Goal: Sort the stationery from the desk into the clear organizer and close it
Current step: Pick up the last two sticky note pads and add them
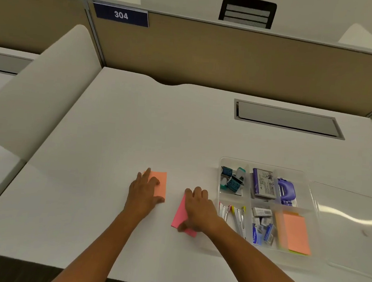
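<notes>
An orange sticky-note pad [161, 183] lies flat on the white desk [114, 135]. My left hand [144, 190] rests on it with straight fingers, thumb at its near edge. A pink sticky-note pad [179, 217] lies tilted just right of it. My right hand [196, 210] grips that pad, fingers over its far edge and thumb at its near corner. The clear organizer [265, 164] stands open to the right. It holds binder clips [231, 180], a purple box [264, 184], a purple tool [286, 190], staple boxes [261, 227] and an orange pad [295, 234].
The organizer's clear lid [352, 223] lies flat on the desk right of it. A grey cable hatch [287, 118] is set into the desk behind. A tan partition [209, 53] closes the back, and a white divider [40, 89] the left side.
</notes>
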